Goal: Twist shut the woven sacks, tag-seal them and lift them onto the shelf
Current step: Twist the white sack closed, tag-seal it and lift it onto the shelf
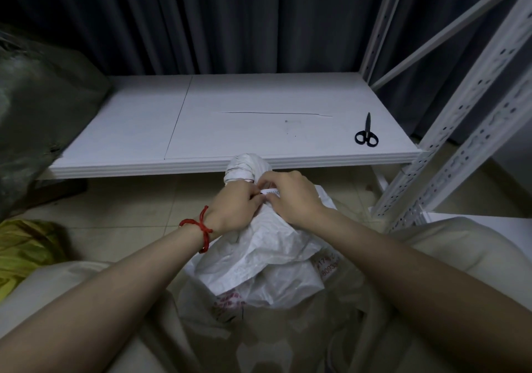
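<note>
Left hand and right hand both pinch a tag against the twisted neck of the woven sack (sack body directly beneath them). Shelf just beyond hands; scissors forward-right on it.

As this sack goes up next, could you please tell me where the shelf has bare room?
The shelf is bare across its middle, between the dark bag covering its left end and the scissors near the right upright. Those ends are taken.

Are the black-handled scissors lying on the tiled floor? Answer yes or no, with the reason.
No, the black-handled scissors lie on the white shelf board, near its right front corner.
</note>
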